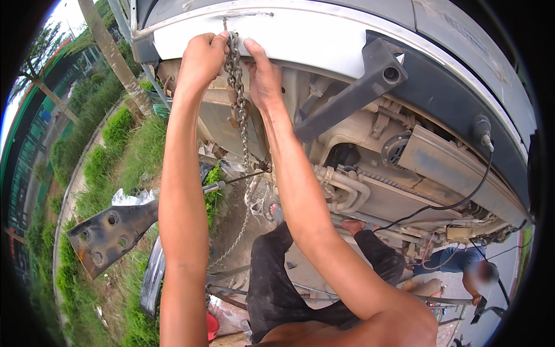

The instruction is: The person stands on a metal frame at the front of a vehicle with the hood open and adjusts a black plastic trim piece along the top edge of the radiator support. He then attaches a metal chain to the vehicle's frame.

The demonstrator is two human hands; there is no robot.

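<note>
My left hand (202,56) is raised to the white lower panel (300,43) of a vehicle. It pinches the top of a metal chain (233,66) close to a thin rod or wire sticking out of the panel. Several strands of the chain hang down between my arms, with a rusty hook (234,118) among them. My right hand (265,78) is just right of the chain, its thumb stretched up against the panel. The other fingers of that hand are mostly hidden behind the panel's lower edge; I see nothing gripped there.
A black bracket (352,89) juts down from the vehicle. Pipes (352,191) and a radiator (387,202) show in its opened front. A drilled metal beam (110,237) extends left of my left forearm, above grass. Another person (485,272) is at lower right, near a cable (445,207).
</note>
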